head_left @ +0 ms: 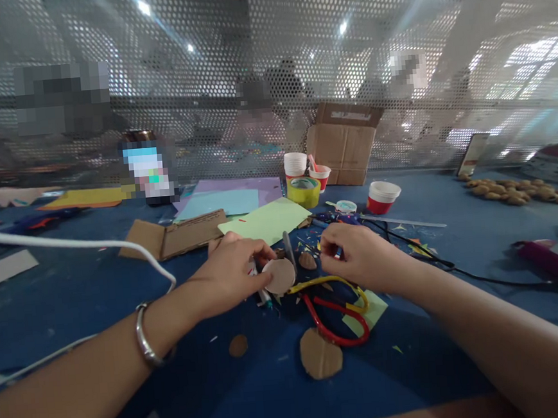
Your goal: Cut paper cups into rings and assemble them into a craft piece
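My left hand pinches a pale round cardboard disc between thumb and fingers. My right hand is curled closed to the right of the disc. A small blue-and-white bit shows by its fingers; whether it is held I cannot make out. Between and below the hands lie scissors with red and yellow handles, their blades apart beside the disc. A larger cardboard circle lies under the red handle, and a small brown disc is to its left. Another cardboard piece sits between my hands.
Green paper and folded cardboard lie beyond my left hand. Behind are yellow tape, a red-and-white cup and a cardboard box. A white cable crosses on the left; a purple glue gun is at right.
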